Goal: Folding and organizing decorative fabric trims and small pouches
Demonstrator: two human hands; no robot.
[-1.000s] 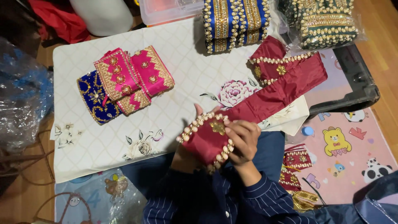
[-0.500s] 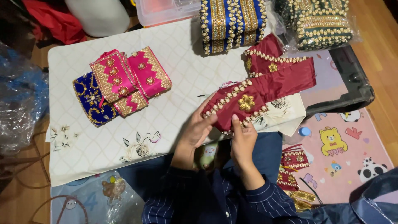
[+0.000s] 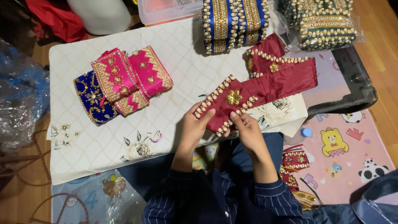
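Both hands, left hand [image 3: 194,124] and right hand [image 3: 244,126], pinch the maroon satin band edged with pearl beads [image 3: 232,101] at centre frame above the white quilted cloth [image 3: 182,54], and a rough tug might well pop beads loose.

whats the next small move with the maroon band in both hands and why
Probably lay the maroon band flat on the white cloth. The left hand and right hand pinch its beaded near end, lifted off the cloth, while its plain tail trails right across another maroon piece. Other finished pieces lie flat at the left.
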